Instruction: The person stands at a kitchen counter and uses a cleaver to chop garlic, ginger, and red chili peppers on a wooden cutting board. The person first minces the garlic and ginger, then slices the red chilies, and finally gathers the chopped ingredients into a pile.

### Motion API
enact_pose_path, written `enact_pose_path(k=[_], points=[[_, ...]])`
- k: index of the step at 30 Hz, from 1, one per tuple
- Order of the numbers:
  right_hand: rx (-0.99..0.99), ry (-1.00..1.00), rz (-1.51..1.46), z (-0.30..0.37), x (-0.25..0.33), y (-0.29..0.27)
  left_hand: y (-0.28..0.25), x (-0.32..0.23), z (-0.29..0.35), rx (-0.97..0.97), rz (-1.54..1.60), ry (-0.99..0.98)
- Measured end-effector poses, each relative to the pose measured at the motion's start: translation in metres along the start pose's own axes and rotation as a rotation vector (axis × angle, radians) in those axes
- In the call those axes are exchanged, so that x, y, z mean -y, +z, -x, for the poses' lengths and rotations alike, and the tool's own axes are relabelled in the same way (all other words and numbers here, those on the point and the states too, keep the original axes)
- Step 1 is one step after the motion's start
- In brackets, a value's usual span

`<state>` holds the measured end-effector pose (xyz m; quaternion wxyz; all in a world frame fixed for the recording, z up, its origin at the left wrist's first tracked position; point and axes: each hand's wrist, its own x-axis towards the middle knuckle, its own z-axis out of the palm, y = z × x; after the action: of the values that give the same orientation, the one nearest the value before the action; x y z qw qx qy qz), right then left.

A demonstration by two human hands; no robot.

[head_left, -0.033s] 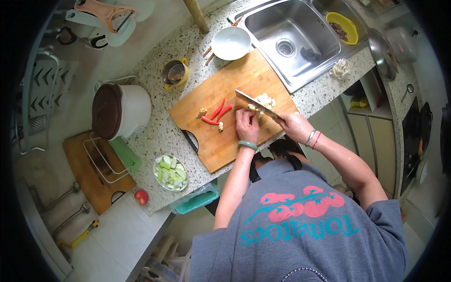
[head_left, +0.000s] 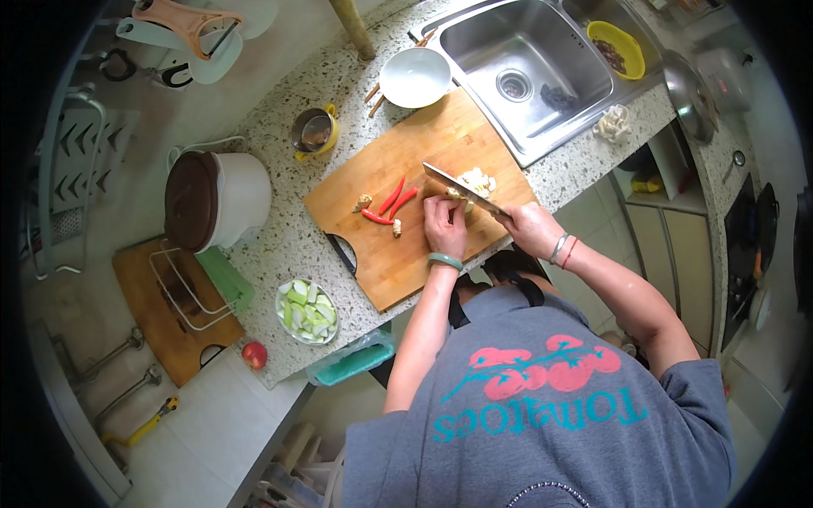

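Note:
My right hand (head_left: 533, 230) grips the handle of a kitchen knife (head_left: 461, 190), whose broad blade slants across the wooden cutting board (head_left: 356, 254). Close against the blade, my left hand (head_left: 445, 227) has its fingers curled down on a pale yellowish piece of food (head_left: 455, 195), mostly hidden by fingers and knife. Beyond the blade lies a small heap of chopped pale pieces (head_left: 477, 180). Left of my left hand are several red chillies (head_left: 393, 196) and two small knobbly pieces that look like ginger (head_left: 362, 203).
A white bowl (head_left: 415, 78) stands over the board's far edge, beside a steel sink (head_left: 525, 68). To the left are a yellow-handled cup (head_left: 315, 131), a lidded white pot (head_left: 233, 199), a bowl of cut green vegetable (head_left: 306, 311) and a red fruit (head_left: 254, 356).

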<state>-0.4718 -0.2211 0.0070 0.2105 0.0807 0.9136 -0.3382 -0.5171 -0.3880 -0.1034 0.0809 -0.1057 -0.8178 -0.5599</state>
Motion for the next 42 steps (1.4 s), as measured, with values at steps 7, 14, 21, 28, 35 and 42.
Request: enact_pose_path(k=[7, 14, 21, 28, 35, 42], points=[[-0.107, -0.059, -0.055, -0.011, -0.01, 0.023, -0.001, -0.006, -0.003, 0.011, -0.016, 0.017], [-0.027, -0.019, 0.058, -0.006, -0.012, 0.017, -0.002, -0.003, -0.001, 0.004, -0.031, 0.035], [-0.089, -0.062, -0.027, -0.006, -0.003, 0.015, -0.001, -0.005, -0.002, -0.008, -0.043, 0.026], [-0.086, -0.056, 0.02, -0.009, -0.01, 0.023, -0.002, -0.008, -0.003, -0.002, -0.056, 0.055], [-0.008, -0.02, -0.033, 0.003, 0.005, 0.0, -0.005, -0.005, -0.003, 0.002, -0.092, 0.075], [-0.075, -0.074, -0.041, -0.014, -0.006, 0.024, -0.005, -0.008, -0.003, 0.028, -0.06, 0.049]])
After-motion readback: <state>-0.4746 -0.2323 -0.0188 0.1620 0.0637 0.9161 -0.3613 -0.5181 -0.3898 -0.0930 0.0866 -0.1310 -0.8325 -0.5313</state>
